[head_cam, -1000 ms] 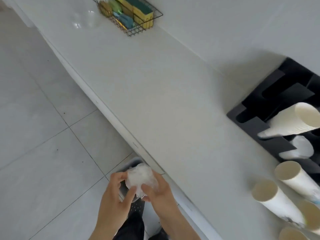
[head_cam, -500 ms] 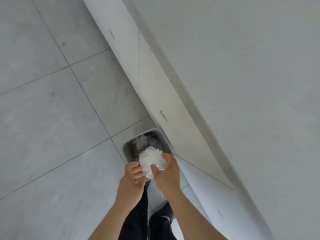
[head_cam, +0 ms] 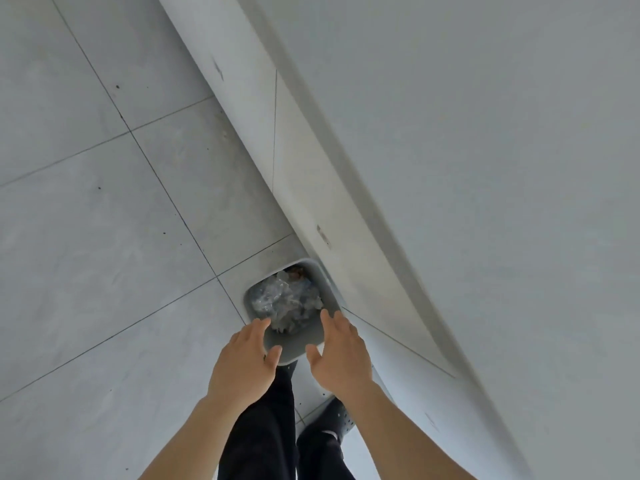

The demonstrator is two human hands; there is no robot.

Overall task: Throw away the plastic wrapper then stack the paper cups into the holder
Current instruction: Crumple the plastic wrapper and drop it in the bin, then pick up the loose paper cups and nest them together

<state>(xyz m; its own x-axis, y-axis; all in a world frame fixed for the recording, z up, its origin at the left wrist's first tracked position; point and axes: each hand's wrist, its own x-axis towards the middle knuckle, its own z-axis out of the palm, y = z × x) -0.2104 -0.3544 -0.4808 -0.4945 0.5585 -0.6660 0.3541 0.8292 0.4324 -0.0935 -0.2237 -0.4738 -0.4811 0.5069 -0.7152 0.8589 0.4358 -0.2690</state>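
Crumpled clear plastic wrapper (head_cam: 284, 299) lies inside a small grey bin (head_cam: 294, 346) on the floor, among other clear and dark scraps that fill the bin's bottom; which crumple is which I cannot tell apart. The bin is rectangular with rounded corners and stands right against the base of the white cabinet front (head_cam: 311, 174), under the overhang of the tabletop (head_cam: 485, 150). Both hands hover just above the bin's near rim, palms down, fingers spread and holding nothing: the left hand (head_cam: 246, 362) over the near-left corner, the right hand (head_cam: 341, 355) over the near-right corner. Pale tabletop fills the right and far side, bare where it shows. Grey floor tiles (head_cam: 97, 237) with thin dark joints and a few dark specks cover the left. Below the hands show dark trousers (head_cam: 266, 431) and a dark perforated shoe (head_cam: 337, 415).
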